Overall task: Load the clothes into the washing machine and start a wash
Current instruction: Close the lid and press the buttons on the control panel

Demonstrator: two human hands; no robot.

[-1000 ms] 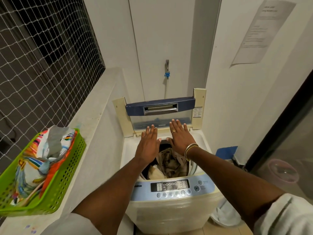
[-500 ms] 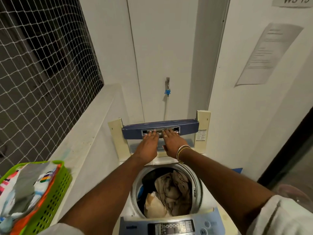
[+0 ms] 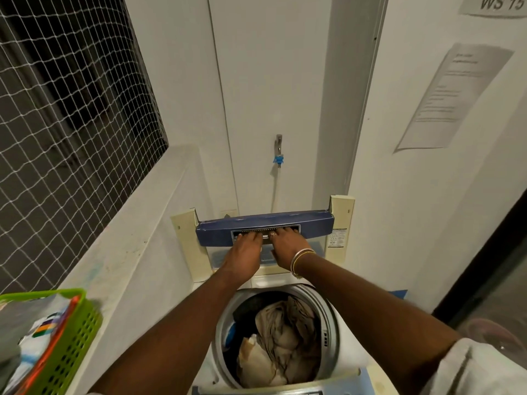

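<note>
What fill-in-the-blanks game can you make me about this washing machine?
The left hand and right hand grip the raised, blue ____.
The basket beside the washing machine is coloured ____.
The clothes lie ____ the drum.
Missing words: lid, green, inside.

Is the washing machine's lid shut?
No, the lid stands folded upright behind the opening, with clothes visible inside.
</note>
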